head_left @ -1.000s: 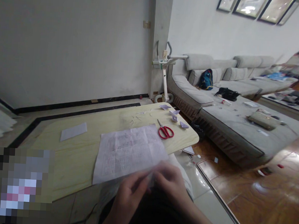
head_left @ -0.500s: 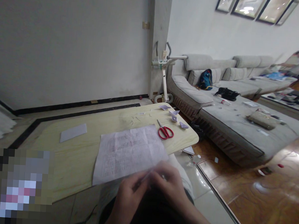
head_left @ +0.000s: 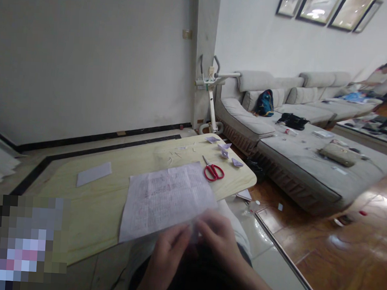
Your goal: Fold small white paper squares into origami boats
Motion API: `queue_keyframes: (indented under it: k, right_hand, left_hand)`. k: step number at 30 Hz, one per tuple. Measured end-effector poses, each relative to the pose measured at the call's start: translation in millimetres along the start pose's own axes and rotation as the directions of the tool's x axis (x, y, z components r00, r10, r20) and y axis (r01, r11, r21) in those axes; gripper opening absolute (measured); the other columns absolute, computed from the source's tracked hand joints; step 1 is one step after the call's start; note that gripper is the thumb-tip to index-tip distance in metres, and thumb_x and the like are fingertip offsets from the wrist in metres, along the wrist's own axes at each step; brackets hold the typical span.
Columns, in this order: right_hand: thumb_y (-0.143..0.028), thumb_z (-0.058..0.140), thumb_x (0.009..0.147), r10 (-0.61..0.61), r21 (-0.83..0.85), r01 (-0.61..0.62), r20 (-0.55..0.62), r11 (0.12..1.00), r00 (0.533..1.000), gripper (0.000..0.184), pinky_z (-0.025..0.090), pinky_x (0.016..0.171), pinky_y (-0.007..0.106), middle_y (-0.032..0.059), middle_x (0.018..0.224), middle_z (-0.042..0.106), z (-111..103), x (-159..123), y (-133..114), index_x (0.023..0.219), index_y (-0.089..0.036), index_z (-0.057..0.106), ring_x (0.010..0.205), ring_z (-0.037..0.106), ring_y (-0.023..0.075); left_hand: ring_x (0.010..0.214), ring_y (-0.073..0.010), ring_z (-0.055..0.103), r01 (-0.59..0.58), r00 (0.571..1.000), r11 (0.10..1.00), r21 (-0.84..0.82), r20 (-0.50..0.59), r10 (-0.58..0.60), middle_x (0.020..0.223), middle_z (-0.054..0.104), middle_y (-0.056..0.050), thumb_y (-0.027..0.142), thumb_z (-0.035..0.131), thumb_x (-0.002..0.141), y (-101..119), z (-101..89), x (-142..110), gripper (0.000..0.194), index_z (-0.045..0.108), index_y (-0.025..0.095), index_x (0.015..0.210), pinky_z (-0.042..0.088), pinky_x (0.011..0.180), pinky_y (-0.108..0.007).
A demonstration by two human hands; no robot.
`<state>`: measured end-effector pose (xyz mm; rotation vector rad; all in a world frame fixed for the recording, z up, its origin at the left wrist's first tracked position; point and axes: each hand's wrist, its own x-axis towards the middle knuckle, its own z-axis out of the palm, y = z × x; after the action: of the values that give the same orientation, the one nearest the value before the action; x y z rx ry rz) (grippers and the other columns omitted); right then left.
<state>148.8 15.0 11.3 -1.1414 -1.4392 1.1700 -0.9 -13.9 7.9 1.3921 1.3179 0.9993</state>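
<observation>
My left hand [head_left: 172, 244] and my right hand [head_left: 216, 231] are close together at the table's near edge, above my lap. Between their fingertips they pinch a small pale piece of paper [head_left: 194, 233], blurred and largely covered by the fingers. Just beyond them a large creased printed sheet [head_left: 164, 200] lies flat on the pale yellow table [head_left: 87, 208]. Red-handled scissors [head_left: 214, 172] rest beside its far right corner, blades pointing away. Several small folded paper shapes [head_left: 225, 153] sit near the table's far right corner.
A white sheet [head_left: 94, 174] lies on the table's left side, and thin paper scraps [head_left: 175, 155] at the back. To the right stand a grey sofa [head_left: 310, 169] with bags on it and, farther off, a seated person [head_left: 383, 80]. The lower left corner is pixelated.
My fingers have shifted slightly around the paper, and more of it shows between them now. The view has turned a little; the things on the table have not moved.
</observation>
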Motion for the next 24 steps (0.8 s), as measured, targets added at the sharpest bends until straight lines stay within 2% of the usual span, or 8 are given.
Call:
queue_keyframes:
  k: [4,10,12,14,16,19,21,24]
  right_hand:
    - [-0.028,0.062,0.081,-0.007,-0.017,0.008,0.007,1.0,1.0,0.022,0.042,0.056,0.023,-0.0016,0.062,0.055,1.3,0.2,3.2,0.064,-0.016,0.064,0.06,0.05,0.0128]
    - [-0.026,0.062,0.082,-0.028,0.005,0.028,0.026,1.0,0.999,0.023,0.041,0.056,0.023,-0.003,0.059,0.053,1.9,0.7,6.8,0.062,-0.015,0.063,0.058,0.049,0.0116]
    - [-0.026,0.062,0.083,-0.023,0.025,0.022,0.039,0.999,0.999,0.024,0.04,0.056,0.023,-0.0031,0.059,0.053,1.8,0.7,6.0,0.062,-0.016,0.062,0.058,0.049,0.0114]
    - [-0.027,0.062,0.083,-0.018,0.04,0.016,0.044,0.999,0.999,0.025,0.04,0.056,0.023,-0.0031,0.06,0.052,1.7,0.9,4.7,0.061,-0.016,0.061,0.058,0.048,0.0115]
    - [-0.029,0.062,0.083,-0.014,0.055,0.012,0.047,0.998,0.999,0.025,0.04,0.056,0.023,-0.0029,0.06,0.051,1.7,1.1,3.5,0.062,-0.016,0.06,0.059,0.048,0.0117]
    - [-0.03,0.061,0.083,-0.013,0.065,0.01,0.043,0.998,0.999,0.023,0.04,0.057,0.023,-0.0023,0.062,0.052,1.6,1.6,3.2,0.064,-0.016,0.061,0.06,0.048,0.0124]
    - [-0.03,0.061,0.083,-0.016,0.067,0.013,0.043,0.998,0.999,0.023,0.04,0.058,0.023,-0.0019,0.062,0.053,1.5,1.9,4.3,0.064,-0.016,0.062,0.061,0.049,0.0128]
    - [-0.03,0.061,0.083,-0.001,0.094,-0.005,0.066,0.996,0.998,0.022,0.039,0.057,0.023,-0.002,0.062,0.053,1.7,2.4,7.4,0.066,-0.016,0.062,0.06,0.048,0.0125]
  left_hand:
    - [0.066,-0.0181,0.067,0.024,1.0,1.0,0.015,0.014,-0.024,0.068,0.072,-0.001,0.047,0.051,0.09,0.7,-0.1,2.8,0.037,0.074,0.019,0.084,0.053,0.06,-0.022]
    - [0.065,-0.0175,0.067,-0.003,1.0,0.998,0.061,0.008,0.002,0.068,0.072,0.0,0.047,0.054,0.089,-6.5,0.2,2.3,0.035,0.075,0.019,0.084,0.054,0.062,-0.023]
    - [0.07,-0.0196,0.069,-0.002,0.999,0.999,0.055,-0.05,0.004,0.074,0.074,-0.002,0.048,0.055,0.087,-10.9,-0.4,0.7,0.035,0.075,0.019,0.086,0.056,0.067,-0.025]
    - [0.078,-0.0227,0.07,0.007,0.988,0.999,0.053,-0.155,0.001,0.081,0.076,-0.004,0.048,0.057,0.084,-13.8,-1.3,-0.5,0.034,0.075,0.019,0.084,0.057,0.072,-0.028]
    - [0.079,-0.0239,0.07,0.011,0.98,0.998,0.054,-0.198,0.0,0.08,0.076,-0.004,0.047,0.057,0.083,-13.6,-2.2,-0.9,0.033,0.074,0.02,0.078,0.057,0.074,-0.029]
    - [0.071,-0.0219,0.069,0.002,0.995,0.999,0.032,-0.103,0.001,0.07,0.073,-0.002,0.044,0.053,0.086,-8.0,-2.9,0.1,0.033,0.071,0.02,0.072,0.056,0.066,-0.027]
    - [0.07,-0.0207,0.068,-0.004,0.999,1.0,0.015,-0.052,0.005,0.069,0.072,-0.001,0.042,0.052,0.087,-3.2,-2.9,1.2,0.033,0.071,0.02,0.073,0.055,0.064,-0.025]
    - [0.074,-0.0205,0.068,-0.009,0.999,1.0,0.006,-0.03,0.009,0.074,0.073,-0.002,0.04,0.053,0.088,1.5,-2.6,2.7,0.03,0.071,0.019,0.077,0.055,0.067,-0.024]
